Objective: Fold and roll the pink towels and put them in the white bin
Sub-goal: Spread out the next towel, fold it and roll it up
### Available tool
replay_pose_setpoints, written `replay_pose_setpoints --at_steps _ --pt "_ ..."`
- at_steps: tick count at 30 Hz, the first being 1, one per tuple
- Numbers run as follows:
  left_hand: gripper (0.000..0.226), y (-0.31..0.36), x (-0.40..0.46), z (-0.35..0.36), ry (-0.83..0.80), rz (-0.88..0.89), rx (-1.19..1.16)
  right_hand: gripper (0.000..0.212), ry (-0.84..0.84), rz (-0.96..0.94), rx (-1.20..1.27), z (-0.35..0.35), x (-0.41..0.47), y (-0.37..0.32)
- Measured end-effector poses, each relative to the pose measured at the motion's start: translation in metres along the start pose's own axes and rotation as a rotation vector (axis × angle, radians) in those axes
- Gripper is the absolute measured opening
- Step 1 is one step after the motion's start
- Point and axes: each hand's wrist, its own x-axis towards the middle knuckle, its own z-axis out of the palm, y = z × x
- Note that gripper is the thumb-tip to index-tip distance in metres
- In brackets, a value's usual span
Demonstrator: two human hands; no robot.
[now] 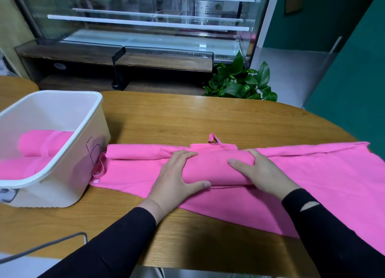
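Both hands, left (pixel 177 177) and right (pixel 260 173), are clamping the roll (pixel 216 169) between them, keeping it tight; bin (pixel 91 132) is waiting left.

A rounded wooden table (pixel 187 115) with a glossy top fills the foreground. Behind it stands a glass display case (pixel 145 17) with white shelves (reflections blur what lies inside) on a dark wooden base (pixel 83 57). A leafy green plant (pixel 239 82) sits beside teal walls (pixel 354 69) and a pale floor (pixel 287 69).
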Motion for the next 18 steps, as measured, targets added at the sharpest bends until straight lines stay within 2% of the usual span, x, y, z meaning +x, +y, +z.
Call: replay_pose_setpoints --at_steps 2,3,5,6,8,10,13,16,18 --pt "0.078 -0.001 0.001 0.001 0.009 -0.044 -0.002 0.061 0.079 0.056 -0.036 0.005 -0.001 -0.003" --pt "0.077 -0.001 0.002 0.002 0.013 -0.061 -0.006 0.065 0.187 0.020 -0.118 0.009 -0.004 -0.005" --pt "0.072 0.000 0.007 0.001 0.019 -0.095 -0.038 0.054 0.426 -0.223 -0.372 0.016 -0.012 -0.011" --pt "0.069 0.001 0.011 0.000 0.020 -0.107 -0.052 0.045 0.453 -0.366 -0.471 0.021 -0.016 -0.015" --pt "0.066 0.001 0.018 -0.003 0.013 -0.106 -0.043 0.052 0.280 -0.481 -0.565 0.028 -0.022 -0.016" --pt "0.071 0.004 0.026 -0.006 -0.013 -0.117 -0.003 0.068 0.130 -0.411 -0.579 0.033 -0.022 -0.010" --pt "0.086 0.011 0.038 -0.013 -0.028 -0.131 0.177 0.059 0.143 -0.386 -0.511 0.028 -0.014 -0.011" --pt "0.079 0.014 0.042 -0.021 -0.057 0.165 0.448 0.052 0.154 -0.378 -0.502 0.024 -0.006 -0.018" --pt "0.080 0.016 0.045 -0.022 -0.145 0.250 0.554 0.050 0.180 -0.343 -0.466 0.024 -0.004 -0.021"
